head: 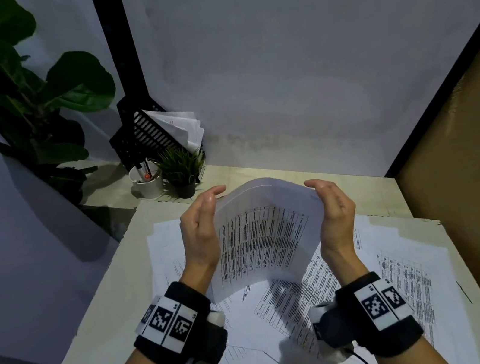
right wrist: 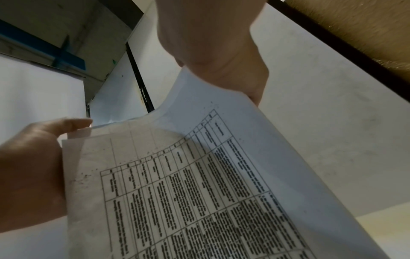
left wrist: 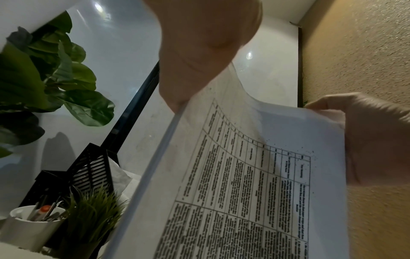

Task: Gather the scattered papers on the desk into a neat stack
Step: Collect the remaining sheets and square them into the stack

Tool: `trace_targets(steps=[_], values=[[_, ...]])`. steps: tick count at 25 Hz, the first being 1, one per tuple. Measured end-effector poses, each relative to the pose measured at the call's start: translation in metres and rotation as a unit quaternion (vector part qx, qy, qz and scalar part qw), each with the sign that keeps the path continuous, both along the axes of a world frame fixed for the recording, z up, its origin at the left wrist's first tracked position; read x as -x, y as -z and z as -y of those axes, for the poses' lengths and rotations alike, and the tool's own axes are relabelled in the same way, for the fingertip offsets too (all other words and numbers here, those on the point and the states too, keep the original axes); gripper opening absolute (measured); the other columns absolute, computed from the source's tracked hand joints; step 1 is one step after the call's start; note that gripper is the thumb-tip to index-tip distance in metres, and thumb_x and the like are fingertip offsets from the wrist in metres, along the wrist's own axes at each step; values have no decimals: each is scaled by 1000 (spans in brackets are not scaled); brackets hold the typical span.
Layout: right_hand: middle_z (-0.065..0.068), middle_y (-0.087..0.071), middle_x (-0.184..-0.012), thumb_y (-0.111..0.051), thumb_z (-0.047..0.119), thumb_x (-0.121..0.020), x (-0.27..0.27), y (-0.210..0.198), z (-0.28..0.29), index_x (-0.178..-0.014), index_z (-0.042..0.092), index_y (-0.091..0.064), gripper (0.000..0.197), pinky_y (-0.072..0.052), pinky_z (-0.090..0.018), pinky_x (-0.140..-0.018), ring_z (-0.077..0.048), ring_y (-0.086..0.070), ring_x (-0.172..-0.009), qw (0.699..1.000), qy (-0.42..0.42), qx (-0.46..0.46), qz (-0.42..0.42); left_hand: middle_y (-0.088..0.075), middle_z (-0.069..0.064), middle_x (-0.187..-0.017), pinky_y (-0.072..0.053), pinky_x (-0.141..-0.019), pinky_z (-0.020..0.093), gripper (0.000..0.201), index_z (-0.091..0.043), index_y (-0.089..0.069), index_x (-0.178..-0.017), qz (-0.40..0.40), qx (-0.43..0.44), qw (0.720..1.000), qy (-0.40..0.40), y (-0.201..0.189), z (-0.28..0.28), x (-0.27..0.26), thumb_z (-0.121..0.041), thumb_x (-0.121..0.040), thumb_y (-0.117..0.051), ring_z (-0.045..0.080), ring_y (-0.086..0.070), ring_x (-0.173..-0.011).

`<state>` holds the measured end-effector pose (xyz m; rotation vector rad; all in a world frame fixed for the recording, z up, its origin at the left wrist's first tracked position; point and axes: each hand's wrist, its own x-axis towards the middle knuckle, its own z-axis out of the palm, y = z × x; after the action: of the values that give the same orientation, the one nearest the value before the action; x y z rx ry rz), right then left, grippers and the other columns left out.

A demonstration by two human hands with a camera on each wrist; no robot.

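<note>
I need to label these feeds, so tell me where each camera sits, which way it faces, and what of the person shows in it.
Head: worn on the head, facing forward and down at the desk; shows the left hand, the right hand, both wristbands and forearms.
Left wrist: on the left wrist, facing up along the left hand at the held sheaf of papers; the right hand shows opposite.
Right wrist: on the right wrist, facing up along the right hand; the left hand shows opposite.
Shared: all three show the sheaf pressed between both hands.

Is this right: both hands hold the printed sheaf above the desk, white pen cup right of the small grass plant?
Not quite: the head view shows the white pen cup left of the small potted grass plant. Both hands do hold the printed paper sheaf above the pale desk.
</note>
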<state>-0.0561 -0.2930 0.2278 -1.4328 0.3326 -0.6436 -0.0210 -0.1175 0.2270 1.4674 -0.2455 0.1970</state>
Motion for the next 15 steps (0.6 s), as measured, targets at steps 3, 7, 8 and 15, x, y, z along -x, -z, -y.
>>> trace_targets(steps=[3,7,8,15], values=[[5,-58,-79,-54,34,-70,0,3,0,-77,24,-65,17,-40,-22,-60,-9,-51,-71,1000,-26,0,-11,-62,-6,-84,-43,-52,5,34,-10,-62,-101,-17,8,1000,23,-1,1,1,-27,-78,-42,-9,-59,-66],[7,-60,-89,-61,54,-62,3,11,6,-90,28,-62,38,-49,-17,-63,-3,-57,-75,996,-89,28,-8,-60,-8,-101,-48,-64,9,35,-30,-56,-106,-17,2,997,74,4,1,4,-42,-74,-50,-3,-59,-84],[6,-61,-90,-67,50,-64,4,15,11,-96,26,-62,41,-52,-20,-65,-4,-60,-75,993,-106,33,-26,-59,-10,-105,-50,-66,11,38,-35,-54,-107,-29,-12,995,95,9,0,4,-46,-70,-54,0,-59,-91],[2,-66,-83,-69,23,-74,12,24,18,-83,29,-60,14,-53,-27,-73,-14,-63,-82,979,-151,56,-125,-68,-9,-76,-49,-54,13,14,-33,-52,-87,-124,-103,982,99,19,-20,-2,-20,-86,-57,8,-66,-85]])
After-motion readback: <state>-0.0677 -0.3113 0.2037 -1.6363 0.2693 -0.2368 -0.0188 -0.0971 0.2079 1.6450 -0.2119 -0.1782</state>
